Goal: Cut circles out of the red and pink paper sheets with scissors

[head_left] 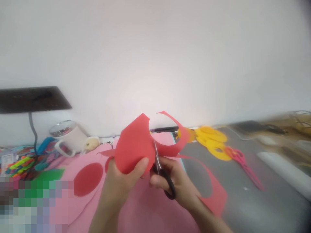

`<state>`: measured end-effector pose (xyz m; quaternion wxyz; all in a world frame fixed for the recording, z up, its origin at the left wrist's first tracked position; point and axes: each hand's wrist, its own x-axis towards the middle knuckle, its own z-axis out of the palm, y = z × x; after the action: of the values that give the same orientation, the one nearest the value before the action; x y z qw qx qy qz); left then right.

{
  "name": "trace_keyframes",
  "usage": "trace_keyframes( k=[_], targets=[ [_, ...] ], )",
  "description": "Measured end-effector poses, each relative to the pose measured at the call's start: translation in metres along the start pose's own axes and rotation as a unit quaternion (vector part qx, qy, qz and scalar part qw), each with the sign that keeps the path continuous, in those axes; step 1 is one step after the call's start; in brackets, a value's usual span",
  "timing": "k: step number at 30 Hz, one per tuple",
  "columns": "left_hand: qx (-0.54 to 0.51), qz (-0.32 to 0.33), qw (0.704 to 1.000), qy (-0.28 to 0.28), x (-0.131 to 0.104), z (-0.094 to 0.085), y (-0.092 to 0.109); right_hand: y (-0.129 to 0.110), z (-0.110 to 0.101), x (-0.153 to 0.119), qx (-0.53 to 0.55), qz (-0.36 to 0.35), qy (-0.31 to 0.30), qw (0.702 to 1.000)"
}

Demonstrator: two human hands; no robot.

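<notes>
Centre frame, the left hand (130, 176) pinches the red paper (133, 142), thumb on top; the right hand (173, 181) curls round black-handled scissors (165, 175), cutting at the sheet's edge. Its lower side runs rounded, the angular top looks untrimmed. One red disc (88, 179) already lies lower left. No writing reads clearly.
</notes>
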<state>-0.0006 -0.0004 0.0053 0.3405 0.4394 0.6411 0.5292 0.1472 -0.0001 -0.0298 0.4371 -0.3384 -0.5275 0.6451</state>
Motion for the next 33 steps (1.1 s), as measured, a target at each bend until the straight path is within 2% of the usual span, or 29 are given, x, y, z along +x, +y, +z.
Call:
trace_keyframes(
  k=[4,8,12,15,18,20,25,28,30,33],
  targets=[
    [0.003,-0.032,0.998,-0.051,-0.001,-0.002,0.008,0.000,0.001,0.001,-0.005,0.000,0.004,1.000],
    [-0.027,-0.036,0.997,-0.058,0.001,0.001,0.009,-0.002,0.005,0.002,0.016,-0.005,0.027,0.999],
    [-0.153,-0.017,0.984,-0.088,-0.002,0.008,0.006,-0.004,0.009,0.002,0.007,0.005,0.064,0.998],
    [-0.244,0.025,0.955,-0.165,-0.009,0.016,0.008,-0.004,0.012,0.002,0.012,-0.015,0.099,0.995],
    [-0.191,0.033,0.965,-0.179,-0.016,0.024,0.010,-0.004,0.012,0.001,0.033,-0.037,0.096,0.994],
    [-0.154,0.026,0.977,-0.144,-0.019,0.028,0.010,-0.004,0.013,0.000,0.040,-0.024,0.071,0.996],
    [-0.134,-0.028,0.991,-0.011,-0.020,0.031,0.009,-0.005,0.015,-0.001,0.033,0.007,0.037,0.999],
    [-0.096,-0.008,0.994,0.043,-0.021,0.030,0.012,-0.007,0.015,0.001,0.039,-0.018,0.037,0.998],
    [-0.080,0.012,0.995,0.061,-0.022,0.030,0.013,-0.008,0.014,0.003,0.047,-0.038,0.033,0.998],
    [-0.062,0.014,0.996,0.058,-0.022,0.029,0.013,-0.009,0.012,0.004,0.058,-0.044,0.023,0.997]
  ],
)
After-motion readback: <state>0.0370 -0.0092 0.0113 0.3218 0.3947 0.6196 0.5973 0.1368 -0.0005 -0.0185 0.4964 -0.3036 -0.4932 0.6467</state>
